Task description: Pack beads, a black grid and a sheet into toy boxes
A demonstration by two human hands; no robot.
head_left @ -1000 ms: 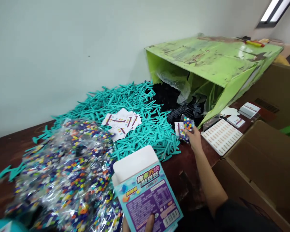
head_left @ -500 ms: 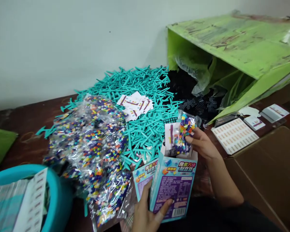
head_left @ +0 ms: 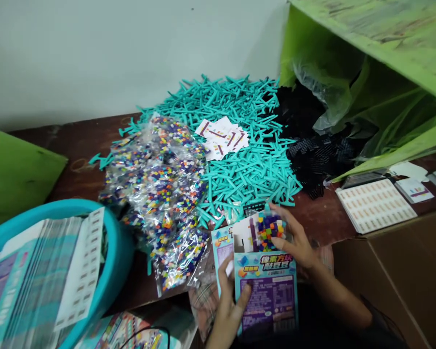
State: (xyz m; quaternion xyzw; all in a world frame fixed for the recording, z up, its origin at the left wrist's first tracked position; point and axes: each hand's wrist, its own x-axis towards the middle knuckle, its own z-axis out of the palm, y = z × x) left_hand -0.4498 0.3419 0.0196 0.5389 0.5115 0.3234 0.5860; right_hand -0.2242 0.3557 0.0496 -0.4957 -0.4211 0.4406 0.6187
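Note:
My left hand [head_left: 229,303] is closed round the lower left of an open purple and teal box [head_left: 267,303], thumb across its front. A second box [head_left: 221,249] of the same print sits behind it, at its left edge. In my right hand [head_left: 294,237] is a clear bag of coloured cubes [head_left: 271,231], pinched at the mouth of the front box, with its lower part hidden inside. A white card [head_left: 244,232] with a purple stripe stands beside the bag in the opening.
Bags of coloured cubes [head_left: 160,179] lie left of teal hammers [head_left: 250,169], topped by white cards [head_left: 223,138]. Black pieces [head_left: 319,150] spill from a green bin [head_left: 396,43] at right. Sticker sheets [head_left: 376,206] lie nearer. A teal basin [head_left: 121,252] holds flat boxes [head_left: 32,276].
The bag in my right hand has moved down, closer into the box. The front box now faces me more squarely. The view has shifted, showing more of the basin.

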